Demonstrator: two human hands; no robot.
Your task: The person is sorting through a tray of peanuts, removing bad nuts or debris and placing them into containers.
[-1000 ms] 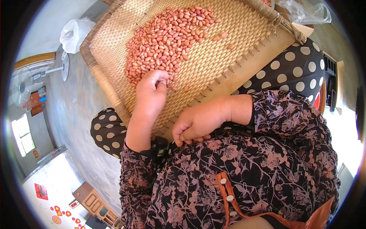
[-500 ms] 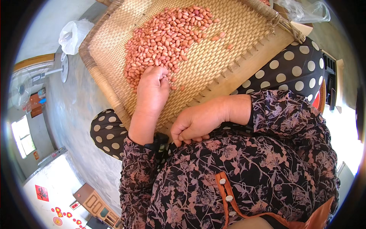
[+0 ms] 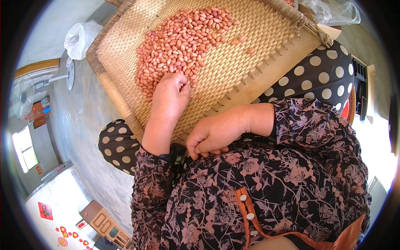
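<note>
Well apart: peanuts [image 3: 179,46], inscribed red poster [image 3: 45,211]

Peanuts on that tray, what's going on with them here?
A person's left hand is at the near edge of the peanuts, its fingertips partly hidden. Most sit in one heap on the woven tray, with a few lying apart. The right hand is by the shirt, fingers curled; whether it holds anything can't be seen.
</note>
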